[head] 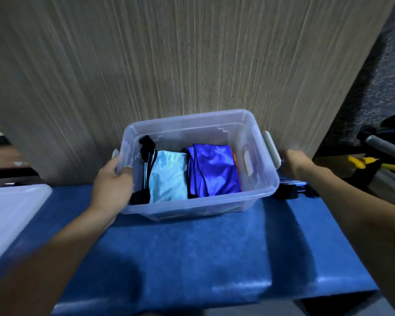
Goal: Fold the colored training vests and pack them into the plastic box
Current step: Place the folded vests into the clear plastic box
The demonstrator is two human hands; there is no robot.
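A clear plastic box (192, 208) stands on the blue padded bench (192, 258), against a wood-grain panel. Inside lie a folded light-blue vest (169, 176) with black trim on the left and a folded royal-blue vest (214, 169) on the right; an orange edge shows beside the blue one. My left hand (112, 181) grips the box's left rim, thumb over the edge. My right hand (294, 160) holds the box's right end by the grey latch (271, 149); its fingers are hidden behind the box.
The box's translucent lid (9, 213) lies at the bench's left end. A black object (287, 190) sits just right of the box. Yellow-handled tools (363, 161) and grey tubes (385, 147) lie on a surface further right.
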